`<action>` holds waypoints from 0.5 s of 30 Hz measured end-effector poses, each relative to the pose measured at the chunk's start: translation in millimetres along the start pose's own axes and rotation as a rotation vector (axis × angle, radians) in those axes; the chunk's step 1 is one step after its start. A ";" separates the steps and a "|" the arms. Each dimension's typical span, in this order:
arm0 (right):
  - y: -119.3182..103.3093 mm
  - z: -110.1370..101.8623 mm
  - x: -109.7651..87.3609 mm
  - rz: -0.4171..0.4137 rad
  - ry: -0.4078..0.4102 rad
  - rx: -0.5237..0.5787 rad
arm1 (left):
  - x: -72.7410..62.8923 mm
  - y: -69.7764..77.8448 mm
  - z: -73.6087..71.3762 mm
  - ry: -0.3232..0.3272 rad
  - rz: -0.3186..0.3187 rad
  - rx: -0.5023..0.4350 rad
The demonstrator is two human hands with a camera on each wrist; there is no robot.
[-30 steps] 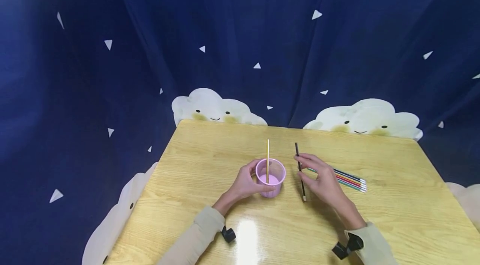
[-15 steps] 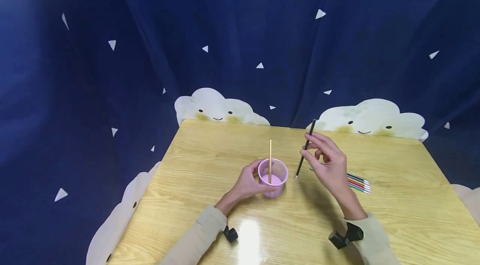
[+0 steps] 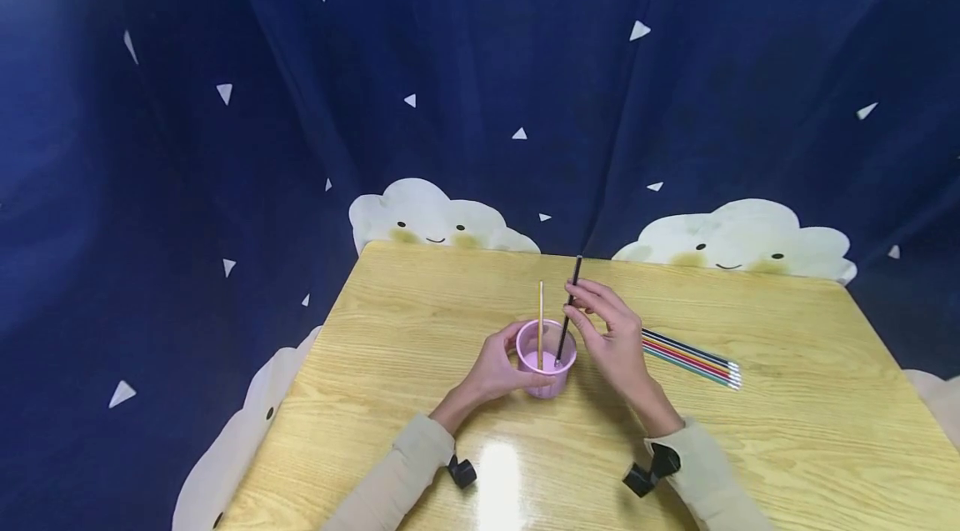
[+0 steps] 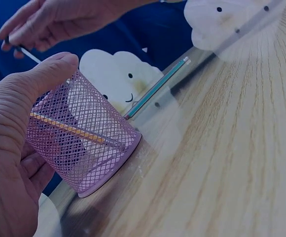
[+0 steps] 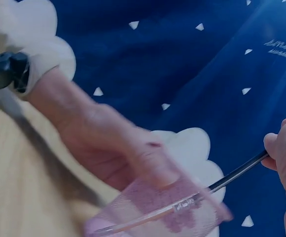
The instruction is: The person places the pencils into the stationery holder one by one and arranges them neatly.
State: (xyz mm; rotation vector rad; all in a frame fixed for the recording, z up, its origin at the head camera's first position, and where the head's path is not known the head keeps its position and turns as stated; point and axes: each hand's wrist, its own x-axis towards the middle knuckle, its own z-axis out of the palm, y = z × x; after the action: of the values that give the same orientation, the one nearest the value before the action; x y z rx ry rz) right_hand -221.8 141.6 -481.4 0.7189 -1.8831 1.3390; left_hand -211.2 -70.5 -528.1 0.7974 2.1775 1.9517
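Note:
A pink mesh pen holder (image 3: 551,390) stands on the table, and my left hand (image 3: 491,366) grips its side, thumb toward the near rim. One yellow pencil (image 3: 540,327) leans inside it, visible through the mesh in the left wrist view. Between the thumb and fingers of my right hand (image 3: 617,341) is a black pencil (image 3: 563,338), pinched around its upper half. It slants down with its silvery end inside the pen holder, to the right of the yellow pencil. In the right wrist view the black pencil (image 5: 241,169) crosses the holder's rim.
Several coloured pencils (image 3: 693,360) lie side by side on the wooden table (image 3: 795,398), to the right of my right hand. A dark blue curtain (image 3: 480,81) with clouds and triangles hangs behind the table's far edge.
My right hand lifted the black pencil, turned its silvery end toward the pen holder, then moved left until that end was inside. My left hand kept its grip on the holder.

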 end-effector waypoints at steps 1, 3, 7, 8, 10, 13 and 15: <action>1.9 2.2 -3.0 0.007 -0.010 -0.007 | -0.3 1.8 0.0 0.001 -0.002 0.005; 5.4 5.6 -8.8 0.028 -0.031 -0.019 | -0.6 4.0 -0.1 0.003 -0.011 0.011; 12.2 11.0 -17.2 0.056 -0.056 -0.015 | 0.7 -5.5 -1.1 -0.010 -0.022 0.028; 14.0 12.4 -18.7 0.056 -0.059 -0.014 | 1.1 -10.3 -1.4 -0.010 -0.024 0.035; 15.8 15.0 -20.8 0.054 -0.063 -0.022 | 1.7 -20.0 -1.5 -0.001 -0.025 0.052; 16.2 18.0 -22.5 0.052 -0.063 -0.045 | 2.2 -30.0 -1.4 0.019 -0.026 0.071; 15.7 19.3 -23.2 0.059 -0.065 -0.058 | 2.1 -29.9 -1.6 0.025 -0.026 0.077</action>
State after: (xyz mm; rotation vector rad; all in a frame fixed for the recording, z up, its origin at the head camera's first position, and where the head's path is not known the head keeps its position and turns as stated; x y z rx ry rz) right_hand -224.5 129.0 -512.9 0.6896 -1.9999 1.3061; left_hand -222.8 -72.0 -555.7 0.7557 2.2777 1.8860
